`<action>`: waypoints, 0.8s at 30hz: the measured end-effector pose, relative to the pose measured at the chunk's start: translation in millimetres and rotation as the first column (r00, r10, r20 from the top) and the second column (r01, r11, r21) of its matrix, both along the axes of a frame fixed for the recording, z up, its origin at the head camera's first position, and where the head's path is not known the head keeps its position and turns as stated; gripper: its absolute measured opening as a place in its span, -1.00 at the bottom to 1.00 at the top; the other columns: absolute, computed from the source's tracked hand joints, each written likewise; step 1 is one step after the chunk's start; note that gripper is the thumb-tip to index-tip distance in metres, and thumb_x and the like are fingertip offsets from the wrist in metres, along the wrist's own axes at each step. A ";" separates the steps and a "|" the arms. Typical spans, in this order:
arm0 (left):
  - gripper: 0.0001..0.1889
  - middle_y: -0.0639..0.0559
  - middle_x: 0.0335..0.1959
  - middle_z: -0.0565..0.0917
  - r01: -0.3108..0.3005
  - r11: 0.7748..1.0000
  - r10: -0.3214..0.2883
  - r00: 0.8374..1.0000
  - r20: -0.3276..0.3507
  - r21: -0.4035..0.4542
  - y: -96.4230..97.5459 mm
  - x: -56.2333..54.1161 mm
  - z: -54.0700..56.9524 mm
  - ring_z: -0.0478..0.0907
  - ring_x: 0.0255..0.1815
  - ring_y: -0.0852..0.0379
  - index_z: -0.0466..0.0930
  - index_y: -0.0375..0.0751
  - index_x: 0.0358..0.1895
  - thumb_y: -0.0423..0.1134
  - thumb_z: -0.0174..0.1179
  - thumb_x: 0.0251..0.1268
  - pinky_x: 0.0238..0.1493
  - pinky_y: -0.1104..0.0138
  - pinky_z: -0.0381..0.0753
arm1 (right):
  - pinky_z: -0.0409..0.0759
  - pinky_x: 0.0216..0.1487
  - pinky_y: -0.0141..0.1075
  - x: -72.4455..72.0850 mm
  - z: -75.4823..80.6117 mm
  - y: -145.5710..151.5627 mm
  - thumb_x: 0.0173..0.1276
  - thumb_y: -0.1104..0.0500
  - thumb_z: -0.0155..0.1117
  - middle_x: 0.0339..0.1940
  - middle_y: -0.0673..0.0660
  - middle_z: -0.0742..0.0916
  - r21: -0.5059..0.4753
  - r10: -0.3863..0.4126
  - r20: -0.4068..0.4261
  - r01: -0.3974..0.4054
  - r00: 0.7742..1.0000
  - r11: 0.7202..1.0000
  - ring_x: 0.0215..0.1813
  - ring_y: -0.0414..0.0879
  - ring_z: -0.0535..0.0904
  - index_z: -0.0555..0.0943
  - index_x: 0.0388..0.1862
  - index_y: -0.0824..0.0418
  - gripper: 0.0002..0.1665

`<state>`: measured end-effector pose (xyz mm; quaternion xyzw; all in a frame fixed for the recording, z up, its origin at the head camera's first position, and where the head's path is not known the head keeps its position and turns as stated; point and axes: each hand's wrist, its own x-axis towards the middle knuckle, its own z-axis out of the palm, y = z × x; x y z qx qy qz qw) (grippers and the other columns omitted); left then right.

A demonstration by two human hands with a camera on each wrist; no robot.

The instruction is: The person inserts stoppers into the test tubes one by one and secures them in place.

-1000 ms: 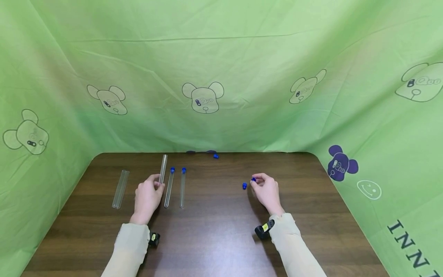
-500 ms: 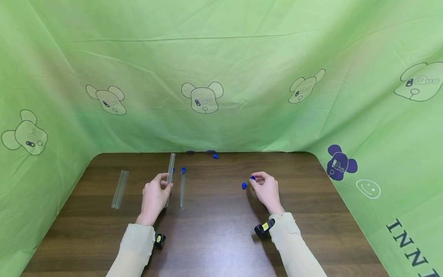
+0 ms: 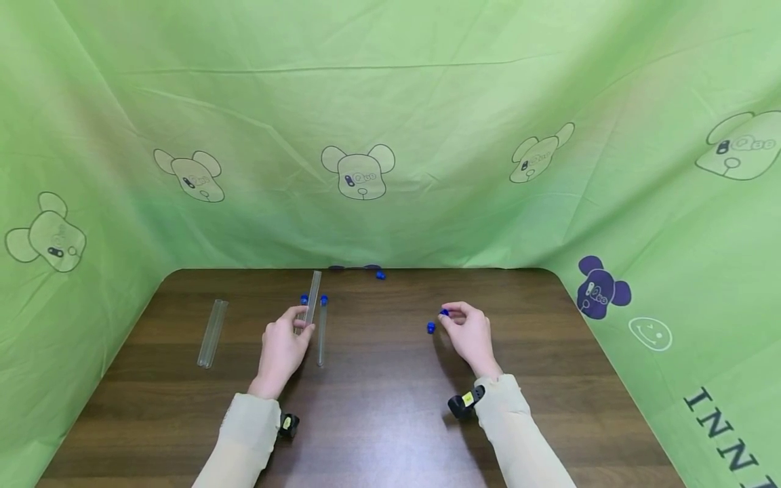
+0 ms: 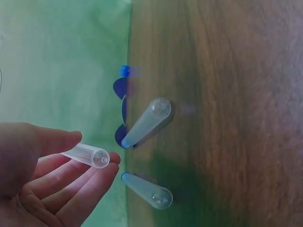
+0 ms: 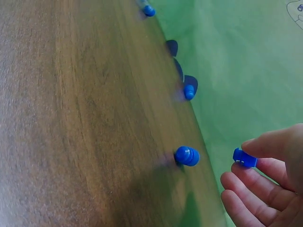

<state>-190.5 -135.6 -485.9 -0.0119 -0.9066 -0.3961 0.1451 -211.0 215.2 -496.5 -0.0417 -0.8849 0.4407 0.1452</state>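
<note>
My left hand (image 3: 283, 349) pinches a clear, uncapped test tube (image 3: 313, 298) between thumb and fingers, above the table; its rounded end (image 4: 100, 158) faces the left wrist camera. Beneath and beside it lie two test tubes with blue caps, one partly hidden by the hand, the other (image 3: 322, 335) just to its right. On the right, my right hand (image 3: 470, 339) pinches a small blue cap (image 5: 245, 158) between thumb and fingertips, off the table. Close to its left, a second blue cap (image 3: 430, 328) sits on the wood.
Uncapped clear tubes (image 3: 212, 333) lie side by side on the table's left. Another blue cap (image 3: 381, 275) rests near the back edge of the brown wooden table (image 3: 378, 407). A green printed cloth (image 3: 421, 203) hangs around the back and sides.
My left hand has moved to the right with the test tube, passing over the nearer capped tube. The right hand has stayed almost in place, still holding its cap.
</note>
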 end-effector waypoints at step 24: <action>-0.62 -0.06 -0.30 0.80 0.071 0.997 -0.071 0.997 0.004 0.003 18.9 9.2 -1.4 0.77 -0.35 0.09 0.66 -0.22 0.14 -0.36 0.41 0.26 -0.21 0.04 0.69 | 0.67 -0.02 -0.05 2.7 14.2 -5.1 0.35 0.24 0.43 -0.16 0.22 0.80 -0.013 0.034 -0.011 -0.034 0.999 0.999 -0.13 0.08 0.75 0.76 -0.04 0.27 -0.77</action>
